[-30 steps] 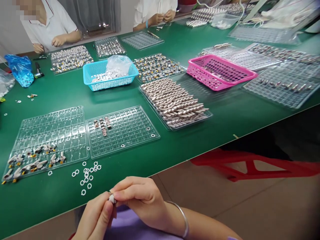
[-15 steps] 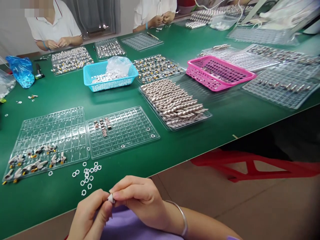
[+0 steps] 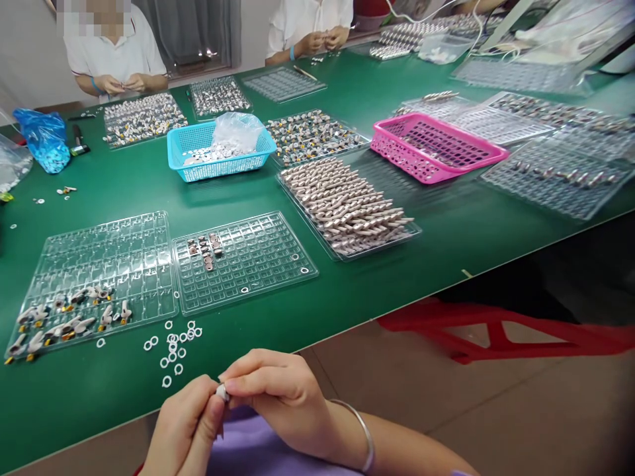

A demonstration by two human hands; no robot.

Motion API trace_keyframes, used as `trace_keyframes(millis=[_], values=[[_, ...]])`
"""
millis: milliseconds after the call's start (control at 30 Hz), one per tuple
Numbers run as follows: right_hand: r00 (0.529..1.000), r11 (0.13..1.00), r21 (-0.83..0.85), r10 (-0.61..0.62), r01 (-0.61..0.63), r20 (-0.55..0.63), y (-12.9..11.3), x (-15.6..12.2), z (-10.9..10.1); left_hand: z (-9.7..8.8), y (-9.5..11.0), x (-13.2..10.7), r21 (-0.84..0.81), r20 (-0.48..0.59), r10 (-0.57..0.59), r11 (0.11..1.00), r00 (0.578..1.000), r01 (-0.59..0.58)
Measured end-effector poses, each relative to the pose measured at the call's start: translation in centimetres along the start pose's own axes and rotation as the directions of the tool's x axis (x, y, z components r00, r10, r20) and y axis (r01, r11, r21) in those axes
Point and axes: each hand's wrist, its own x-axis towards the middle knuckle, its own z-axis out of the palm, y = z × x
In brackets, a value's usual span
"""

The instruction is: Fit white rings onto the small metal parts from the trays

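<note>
Both my hands meet just below the near edge of the green table (image 3: 436, 231), over my lap. My left hand (image 3: 186, 426) and my right hand (image 3: 280, 393) pinch one small white-and-metal part (image 3: 221, 392) between their fingertips. A silver bangle (image 3: 362, 433) circles my right wrist. Several loose white rings (image 3: 171, 347) lie on the table just ahead of my hands. Behind them sit two clear trays: the left tray (image 3: 106, 258) holds several finished pieces at its near corner, and the right tray (image 3: 258, 254) holds several small brown parts.
A clear tray heaped with pinkish metal pieces (image 3: 347, 201) sits mid-table, with a blue basket (image 3: 218, 149) and a pink basket (image 3: 436, 145) behind. More filled trays cover the far side. Two people (image 3: 116, 56) work across the table. A red stool (image 3: 496, 327) stands under the table's edge.
My hands have stayed together on the small part, the left fingers shifting slightly around it. The view has drifted a little; nothing on the table has moved.
</note>
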Motion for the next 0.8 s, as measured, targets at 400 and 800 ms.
trace_keyframes(millis=[400, 800], values=[[0.991, 0.973, -0.191, -0.133, 0.133, 0.012, -0.1, -0.1, -0.1, 1.5, 0.5, -0.2, -0.057, -0.162, -0.063, 0.997, 0.985, 0.055], [0.998, 0.99, -0.12, -0.07, 0.068, -0.008, 0.1, -0.4, 0.2, 1.6, 0.8, -0.2, -0.038, -0.22, -0.072, 0.997, 0.973, 0.065]])
